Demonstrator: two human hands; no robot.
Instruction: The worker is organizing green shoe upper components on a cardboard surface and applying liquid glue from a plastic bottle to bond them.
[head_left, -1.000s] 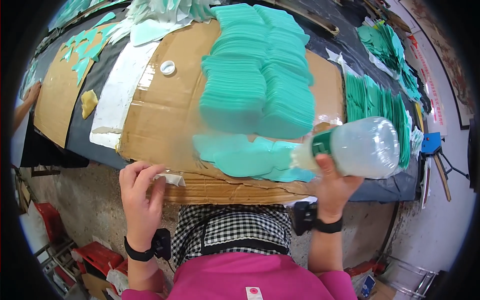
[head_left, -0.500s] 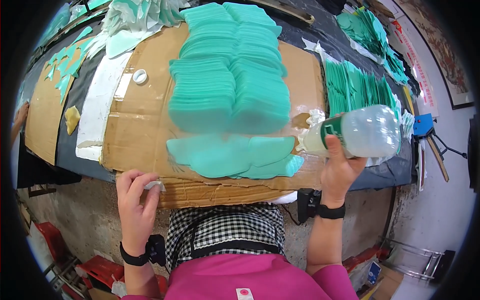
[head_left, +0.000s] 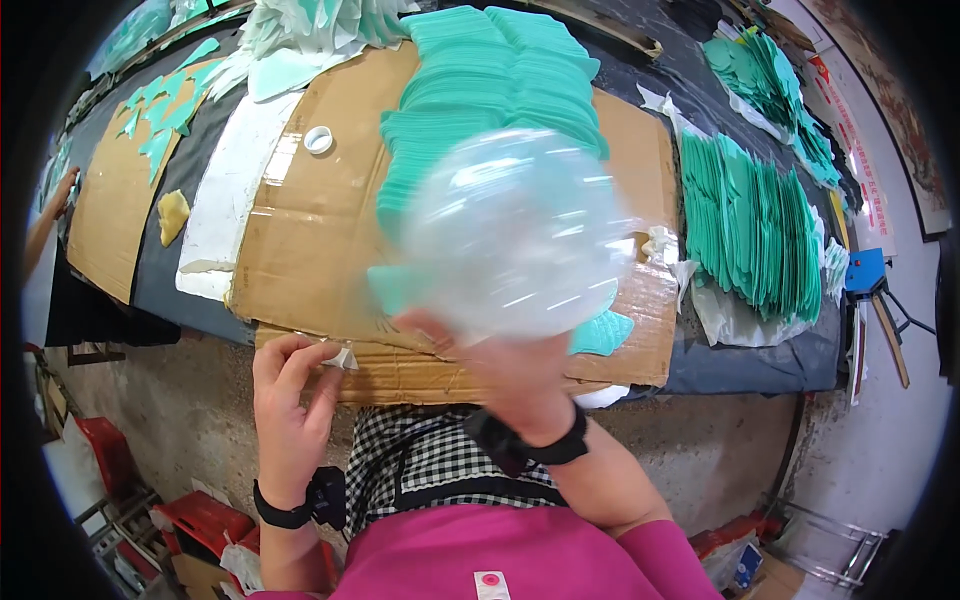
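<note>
My right hand [head_left: 520,375], smeared by motion, grips a large clear plastic bottle [head_left: 525,230] with pale contents. Its round end fills the middle of the view, above the cardboard, and hides its neck and label. Behind it are two rows of stacked, overlapping mint-green sheets [head_left: 490,75]. A few loose green pieces [head_left: 604,333] lie nearer me, mostly covered by the bottle and hand. At the near cardboard edge, my left hand [head_left: 292,405] is closed, thumb and fingers pinching a small white scrap [head_left: 344,358].
A white bottle cap [head_left: 318,140] rests on the brown cardboard [head_left: 300,240]. More green sheets [head_left: 750,225] stand at the right, beside a blue tool [head_left: 865,271]. A yellow sponge-like lump [head_left: 172,216] lies left. Another person's arm [head_left: 48,215] shows at the far left.
My right hand has swung the bottle from the right to the middle, over the green pieces, turning its round end toward me. My left hand still pinches the scrap. The whole view has shifted slightly.
</note>
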